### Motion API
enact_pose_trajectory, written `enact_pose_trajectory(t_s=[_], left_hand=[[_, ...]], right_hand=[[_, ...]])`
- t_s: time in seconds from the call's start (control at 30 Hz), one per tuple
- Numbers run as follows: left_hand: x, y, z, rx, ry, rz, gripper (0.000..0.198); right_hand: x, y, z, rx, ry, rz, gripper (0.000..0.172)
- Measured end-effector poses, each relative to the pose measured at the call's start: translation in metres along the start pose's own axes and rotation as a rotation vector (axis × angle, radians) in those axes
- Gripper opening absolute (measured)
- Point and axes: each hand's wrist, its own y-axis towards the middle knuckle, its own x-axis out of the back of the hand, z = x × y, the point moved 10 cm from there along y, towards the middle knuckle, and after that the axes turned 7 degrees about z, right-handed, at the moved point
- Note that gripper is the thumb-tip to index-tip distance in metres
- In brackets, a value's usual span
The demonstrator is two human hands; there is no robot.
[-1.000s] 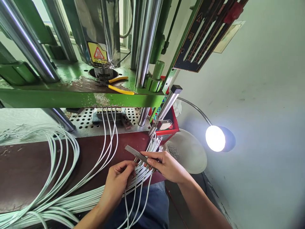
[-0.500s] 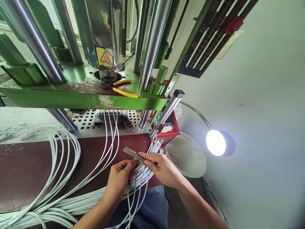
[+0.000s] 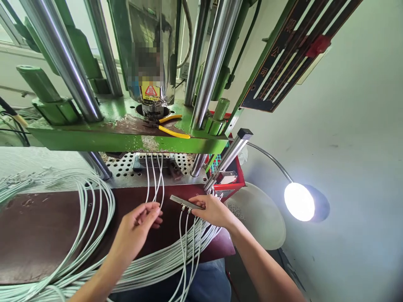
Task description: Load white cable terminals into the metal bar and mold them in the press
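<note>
My right hand pinches a flat grey metal bar by its right end, above the brown tabletop. Several white cables hang from the bar, their small metal connector ends set along its lower edge. To the left, my left hand is raised with half-curled, loosely parted fingers and nothing visible in them. Its fingertips are close to the white cables that run out of a metal mould under the green press; whether they touch cannot be seen.
Yellow-handled pliers lie on the green press plate. Bundled white cables cross the brown tabletop. On the right are a red bin, a pale tub and a lit lamp.
My left hand has let go at the bar and moved left towards the cables at the press. My right hand still holds the bar. The camera view has shifted slightly.
</note>
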Motion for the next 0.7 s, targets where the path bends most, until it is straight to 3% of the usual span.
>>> enact_pose_trajectory(t_s=[0.13, 0.2, 0.33, 0.47, 0.6, 0.7], left_hand=[[0.054, 0.038, -0.022, -0.084, -0.112, -0.308, 0.034], [0.059, 0.064, -0.02, -0.062, -0.195, -0.33, 0.028], [0.018, 0.112, -0.006, 0.081, -0.338, -0.083, 0.016], [-0.021, 0.124, -0.002, 0.159, -0.462, 0.127, 0.02], [-0.026, 0.123, -0.009, 0.149, -0.548, 0.222, 0.022], [-0.023, 0.125, -0.012, 0.145, -0.59, 0.25, 0.019]], right_hand=[[0.002, -0.003, 0.011, -0.032, -0.289, -0.091, 0.026], [0.002, -0.006, 0.013, -0.06, -0.401, -0.131, 0.024], [0.001, -0.011, 0.016, -0.066, -0.535, -0.161, 0.022], [0.003, -0.017, 0.016, -0.015, -0.552, -0.174, 0.022], [0.017, -0.003, 0.025, 0.063, -0.472, -0.237, 0.025], [0.032, 0.037, 0.042, 0.099, -0.374, -0.3, 0.027]])
